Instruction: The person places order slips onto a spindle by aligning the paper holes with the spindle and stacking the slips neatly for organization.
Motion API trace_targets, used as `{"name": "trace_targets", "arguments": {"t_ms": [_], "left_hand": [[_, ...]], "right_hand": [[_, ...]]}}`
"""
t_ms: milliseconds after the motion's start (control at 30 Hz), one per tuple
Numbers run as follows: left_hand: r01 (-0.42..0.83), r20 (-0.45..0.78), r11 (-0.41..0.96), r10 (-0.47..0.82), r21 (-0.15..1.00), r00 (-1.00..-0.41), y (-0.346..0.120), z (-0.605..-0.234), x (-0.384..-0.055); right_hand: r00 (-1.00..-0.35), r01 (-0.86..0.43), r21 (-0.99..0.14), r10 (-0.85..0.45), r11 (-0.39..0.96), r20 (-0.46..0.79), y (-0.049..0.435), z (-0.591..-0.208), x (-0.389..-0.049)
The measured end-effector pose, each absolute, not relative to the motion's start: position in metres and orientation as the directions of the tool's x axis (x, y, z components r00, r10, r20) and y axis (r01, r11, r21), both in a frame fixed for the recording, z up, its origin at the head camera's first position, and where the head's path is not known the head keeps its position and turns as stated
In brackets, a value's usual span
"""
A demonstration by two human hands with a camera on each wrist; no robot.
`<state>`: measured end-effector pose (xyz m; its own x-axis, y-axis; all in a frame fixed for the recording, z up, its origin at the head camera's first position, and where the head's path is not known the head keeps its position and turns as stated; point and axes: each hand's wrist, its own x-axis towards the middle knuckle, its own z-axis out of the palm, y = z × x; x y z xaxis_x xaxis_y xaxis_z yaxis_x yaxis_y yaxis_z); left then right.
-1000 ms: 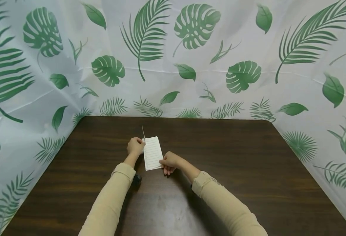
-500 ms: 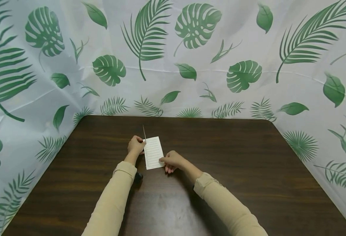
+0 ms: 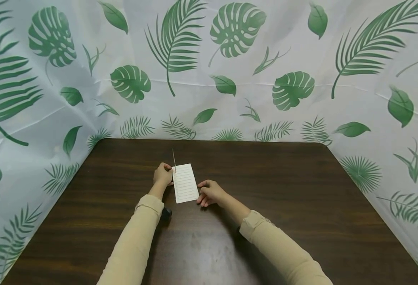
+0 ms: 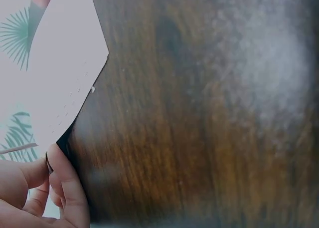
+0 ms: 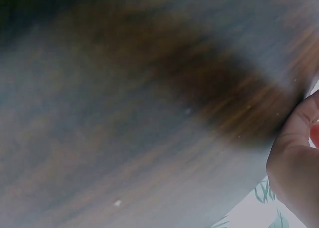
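A small white lined paper sheet (image 3: 185,184) is held over the table, left of centre in the head view. My left hand (image 3: 163,175) pinches its left edge near the upper corner; in the left wrist view the thumb and fingers meet at the corner of the paper (image 4: 70,48). A thin pale strip (image 3: 174,158) sticks up from beside these fingers. My right hand (image 3: 212,193) is at the paper's lower right edge, fingers loosely bent, fingertips right at the edge. In the right wrist view only part of the right hand (image 5: 296,153) shows.
The dark brown wooden table (image 3: 283,178) spreads out under both arms. A white cloth with green leaf prints (image 3: 248,95) hangs behind it and along both sides. A small black object (image 3: 166,215) shows beside the left sleeve.
My right hand has drawn slightly right, and its fingers that lay on the paper's lower right corner are now at its edge. My left hand and the paper have hardly moved.
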<state>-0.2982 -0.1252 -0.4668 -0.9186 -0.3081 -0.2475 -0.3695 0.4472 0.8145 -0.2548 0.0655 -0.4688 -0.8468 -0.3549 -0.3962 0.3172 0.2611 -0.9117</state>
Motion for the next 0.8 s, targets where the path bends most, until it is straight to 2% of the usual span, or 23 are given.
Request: {"name": "trace_targets", "arguments": {"t_ms": [267, 500, 600, 800], "left_hand": [[-0.381, -0.238, 0.364, -0.380, 0.850, -0.894, -0.118, -0.463, -0.282], [-0.380, -0.341, 0.203, -0.204, 0.903, -0.918, -0.109, -0.443, -0.260], [-0.398, -0.375, 0.183, -0.149, 0.899, -0.915, -0.103, -0.440, -0.254], [-0.397, -0.380, 0.149, -0.130, 0.906, -0.916, -0.093, -0.447, -0.250]], "right_hand": [[-0.844, 0.317, -0.915, -0.366, 0.249, -0.391, 0.064, -0.464, -0.247], [-0.824, 0.351, -0.902, -0.374, 0.253, -0.425, 0.061, -0.463, -0.245], [-0.828, 0.348, -0.903, -0.370, 0.251, -0.422, 0.061, -0.464, -0.246], [-0.827, 0.369, -0.899, -0.359, 0.234, -0.433, 0.060, -0.465, -0.246]]}}
